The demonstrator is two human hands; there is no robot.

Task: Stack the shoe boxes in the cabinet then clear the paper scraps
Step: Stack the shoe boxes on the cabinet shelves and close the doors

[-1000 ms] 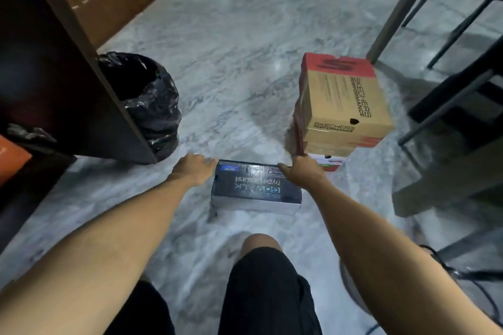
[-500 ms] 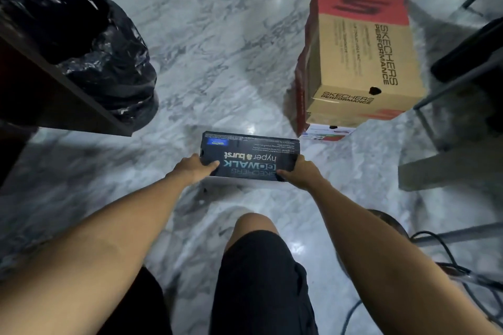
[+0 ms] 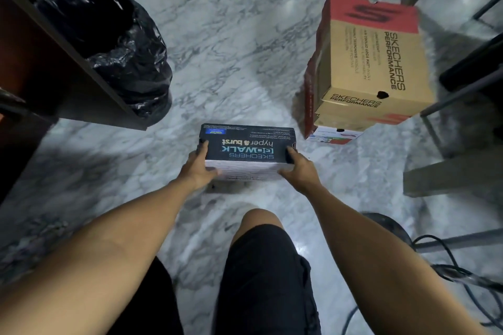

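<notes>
In the head view, you have the dark rectangular cardboard shoe box with blue and white lettering in the centre of the frame, held between both hands above the grey-veined white marble floor. Your left hand grips its left end, thumb on the lid and fingers curled beneath; your right hand grips the right end the same way. The box appears clear of the floor, with a shadow beneath it.

At the upper right, a stack of tan and red cardboard shoe boxes waits on the floor, well apart from your hands. At the upper left, the dark brown wooden cabinet shows its side panel, and a bin lined with a black plastic bag stands just beside it.

You look to be in the stacking step, carrying the first box. Next, swing the box left toward the cabinet opening, keep it level, and set it flat on a shelf. No paper scraps are visible here.
</notes>
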